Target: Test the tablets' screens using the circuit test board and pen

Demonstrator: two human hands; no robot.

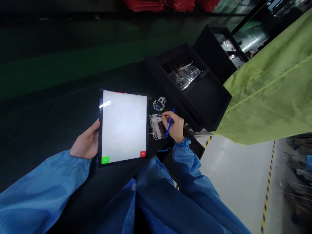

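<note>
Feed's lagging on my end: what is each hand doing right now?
Left hand: closed on the left edge of the tablet.
Right hand: closed on a blue pen, over the small circuit board.

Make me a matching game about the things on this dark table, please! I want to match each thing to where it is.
Things:
1. tablet
2. pen
3. shiny round part
4. black tray

Places:
A. has silvery parts inside
B. gripped in the right hand
C. held at its edge by the left hand
D. on the table, just beyond the circuit board

Pairs: 1-C, 2-B, 3-D, 4-A.
</note>
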